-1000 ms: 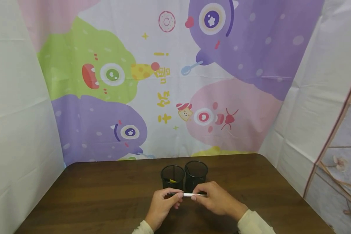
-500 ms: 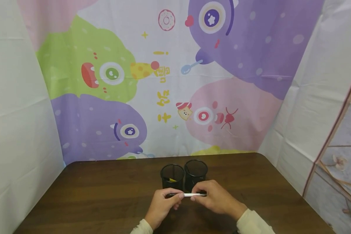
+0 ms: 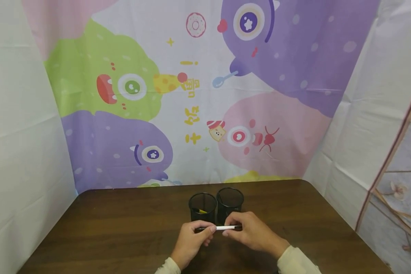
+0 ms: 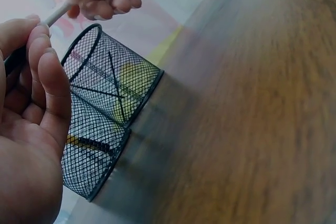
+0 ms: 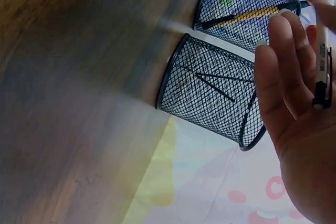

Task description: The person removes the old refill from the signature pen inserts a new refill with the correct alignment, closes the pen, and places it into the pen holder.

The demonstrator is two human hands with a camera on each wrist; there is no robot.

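A white pen with black ends (image 3: 225,228) is held level between both hands, in front of two black mesh pen holders. My left hand (image 3: 190,240) pinches its left end between thumb and fingers, covering part of the dark section. My right hand (image 3: 252,233) holds the other end with thumb and forefinger. In the right wrist view, the pen's black clip (image 5: 330,74) and small print on the barrel show. A yellow-and-black pen (image 3: 202,211) leans inside the left pen holder (image 3: 203,219). Dark thin sticks show through the mesh of the right pen holder (image 4: 113,72).
The holders stand side by side on a dark brown wooden table (image 3: 123,224), just beyond the hands. Behind the table hangs a cartoon-printed cloth (image 3: 198,163). A white cloth (image 3: 24,152) hangs on the left, and a flower-patterned sheet (image 3: 397,182) on the right.
Both hands stay almost in place, still holding the pen. Around the right fingertips the pen looks slightly turned, its black end showing more clearly. The holders have not moved.
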